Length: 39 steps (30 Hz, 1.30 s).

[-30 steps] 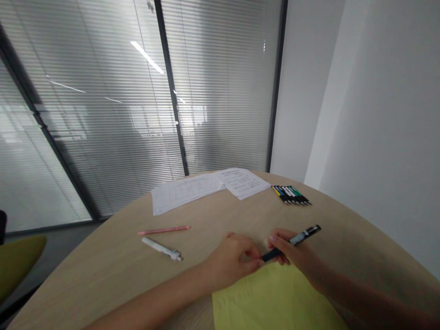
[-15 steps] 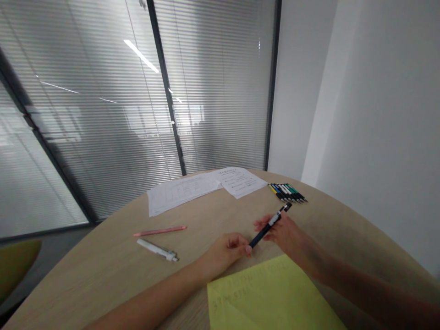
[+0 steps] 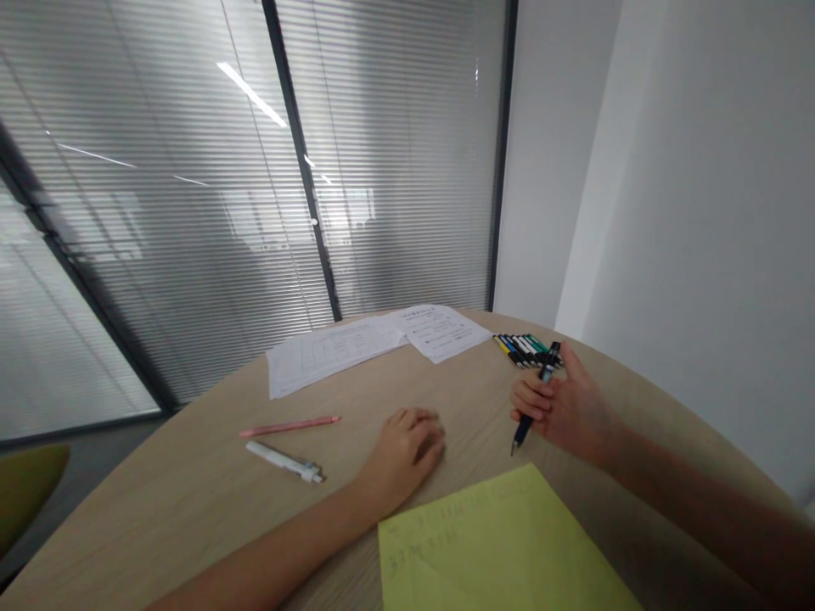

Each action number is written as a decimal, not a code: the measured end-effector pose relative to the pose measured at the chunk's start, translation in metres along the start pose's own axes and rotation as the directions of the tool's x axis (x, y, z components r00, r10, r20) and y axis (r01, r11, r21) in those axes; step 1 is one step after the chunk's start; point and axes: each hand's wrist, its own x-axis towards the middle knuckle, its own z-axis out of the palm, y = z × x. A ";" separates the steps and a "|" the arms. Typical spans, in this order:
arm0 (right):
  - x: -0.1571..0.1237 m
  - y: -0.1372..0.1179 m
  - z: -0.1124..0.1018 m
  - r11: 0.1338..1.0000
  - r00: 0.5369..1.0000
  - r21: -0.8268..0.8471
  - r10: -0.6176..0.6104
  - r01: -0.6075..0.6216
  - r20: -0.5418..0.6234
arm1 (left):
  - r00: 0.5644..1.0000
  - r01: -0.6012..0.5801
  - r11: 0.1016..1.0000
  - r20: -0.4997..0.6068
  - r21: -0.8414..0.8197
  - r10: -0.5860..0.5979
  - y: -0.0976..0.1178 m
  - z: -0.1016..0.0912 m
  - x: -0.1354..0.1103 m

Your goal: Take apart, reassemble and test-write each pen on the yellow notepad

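Note:
My right hand [image 3: 564,403] is closed around a black click pen [image 3: 523,428]. The pen slants with its pointed tip down toward the yellow sheet and its clip end up by my raised thumb. My left hand [image 3: 404,450] lies at the table left of the pen, fingers loosely bent and a little blurred, with nothing visible in it. Below both hands is the yellow sheet of paper [image 3: 497,543], with faint handwriting along its upper part. Behind my right hand, several pens [image 3: 525,350] lie side by side in a row, partly hidden by the held pen.
On the left of the wooden table [image 3: 191,492] lie a pink pencil [image 3: 291,426] and a white pen [image 3: 283,461]. White paper sheets [image 3: 337,348] and a printed page [image 3: 442,333] are at the far edge. A yellow-green chair [image 3: 31,492] stands at the left.
My left hand has let go of the pen and moved slightly left. My right hand has moved right with the pen, now gripping it with the tip pointing down.

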 end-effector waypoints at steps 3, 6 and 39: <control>0.000 -0.004 -0.004 1.000 0.999 0.030 0.001 -0.003 0.048 | 0.999 -0.032 0.977 0.031 0.211 0.026 -0.004 0.001 -0.003; 0.001 -0.008 -0.005 0.997 0.994 0.082 0.005 -0.014 0.109 | 0.992 -0.012 0.965 0.125 0.262 -0.022 -0.006 0.003 -0.006; -0.007 0.023 -0.001 0.334 0.937 -0.926 -0.347 0.176 0.053 | 1.000 0.019 1.000 0.007 -0.007 -0.019 0.001 -0.005 -0.003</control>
